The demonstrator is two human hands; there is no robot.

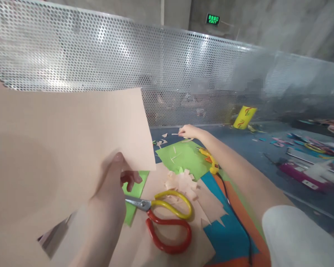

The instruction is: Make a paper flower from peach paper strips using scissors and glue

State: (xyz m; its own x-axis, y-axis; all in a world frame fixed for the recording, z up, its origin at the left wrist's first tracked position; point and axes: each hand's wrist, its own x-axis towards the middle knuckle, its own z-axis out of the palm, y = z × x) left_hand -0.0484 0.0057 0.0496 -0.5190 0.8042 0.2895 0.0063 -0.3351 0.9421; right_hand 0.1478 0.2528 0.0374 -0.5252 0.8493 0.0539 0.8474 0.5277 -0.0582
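Note:
My left hand [114, 189] pinches the lower right part of a large beige sheet of paper [72, 137], held up on the left. My right hand [189, 131] reaches to the back of the table, fingertips pinched at small beige paper scraps [164, 135]. Below it lies a green paper sheet [180, 157] with thin strips on it. Scissors [169, 222] with one yellow and one red handle rest on beige paper in front, the blade tips hidden behind my left hand. Beyond the handles is a heap of curled, cut beige paper [180, 181].
A yellow glue gun [211, 163] with a black cord lies beside my right forearm, over blue paper [215, 207] and orange paper. A perforated metal panel [167, 66] borders the back. At right are a yellow roll [244, 117], a purple tool [303, 176] and coloured scraps.

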